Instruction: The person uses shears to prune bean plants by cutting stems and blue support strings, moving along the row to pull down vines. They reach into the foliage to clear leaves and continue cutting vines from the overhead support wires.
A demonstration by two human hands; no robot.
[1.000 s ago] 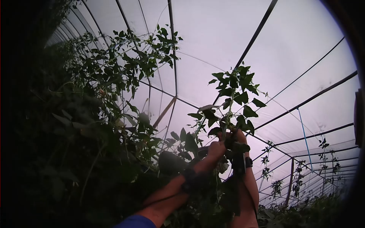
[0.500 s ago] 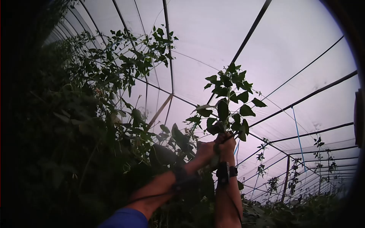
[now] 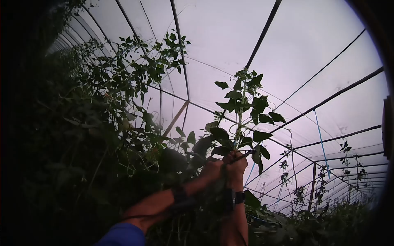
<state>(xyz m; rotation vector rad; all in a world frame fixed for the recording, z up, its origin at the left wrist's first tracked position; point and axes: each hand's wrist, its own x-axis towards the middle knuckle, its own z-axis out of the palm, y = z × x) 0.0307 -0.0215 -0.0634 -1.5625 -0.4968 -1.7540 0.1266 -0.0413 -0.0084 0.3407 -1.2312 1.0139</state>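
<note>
In the middle of the head view, my right hand (image 3: 237, 165) is raised and closed around the stems of a leafy climbing vine (image 3: 239, 128). The vine's green leaves and pale stems fan upward above the fist. Pressed close beside it, my left hand (image 3: 212, 168) is also closed at the base of the vine; its fingers are dark and partly hidden. A thin dark strand (image 3: 247, 154) crosses at the top of my right hand and sticks out to the right. Dark bands are on both wrists.
Dense vines (image 3: 135, 78) climb at the left, mostly in shadow. Metal greenhouse frame bars (image 3: 264, 35) carry a pale plastic cover (image 3: 221, 28). A blue string (image 3: 321, 141) hangs at the right, near thin vines (image 3: 347, 153). Low foliage (image 3: 312, 227) fills the lower right.
Both hands have shifted a little left and down in view, still together. The vine above them has turned and spread, showing more of its pale stems.
</note>
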